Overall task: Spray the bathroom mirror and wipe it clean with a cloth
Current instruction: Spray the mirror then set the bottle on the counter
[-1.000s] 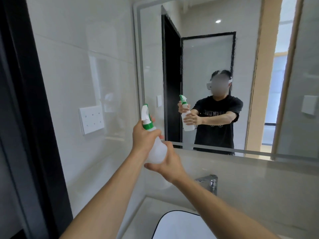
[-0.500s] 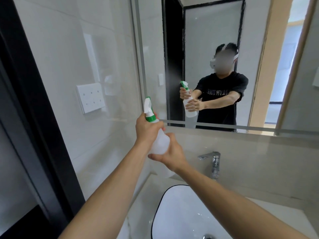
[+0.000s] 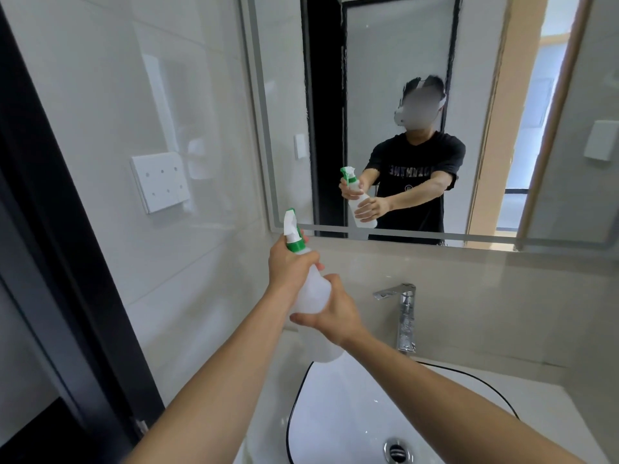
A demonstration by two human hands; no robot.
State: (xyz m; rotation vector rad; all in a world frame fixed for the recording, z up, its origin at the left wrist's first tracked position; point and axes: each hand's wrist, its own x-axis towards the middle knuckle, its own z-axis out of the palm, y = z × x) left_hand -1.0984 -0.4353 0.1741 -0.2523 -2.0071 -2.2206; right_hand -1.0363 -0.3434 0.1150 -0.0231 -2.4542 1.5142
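A white spray bottle (image 3: pixel 310 289) with a green collar and white nozzle is held up in front of the lower left corner of the bathroom mirror (image 3: pixel 395 61), nozzle toward the glass. My left hand (image 3: pixel 288 266) wraps its neck at the trigger. My right hand (image 3: pixel 335 313) cups the bottle's base from below and the right. The mirror reflects a person in a black T-shirt holding the same bottle. No cloth is in view.
A white basin (image 3: pixel 338 413) with a drain lies below my arms, a chrome tap (image 3: pixel 403 313) behind it. A white wall switch plate (image 3: pixel 160 182) sits on the left tiled wall. A dark door frame (image 3: pixel 50 229) runs down the far left.
The view has tilted down, showing more of the basin and tap. The bottle and both hands sit lower against the mirror's bottom edge, with the same hold.
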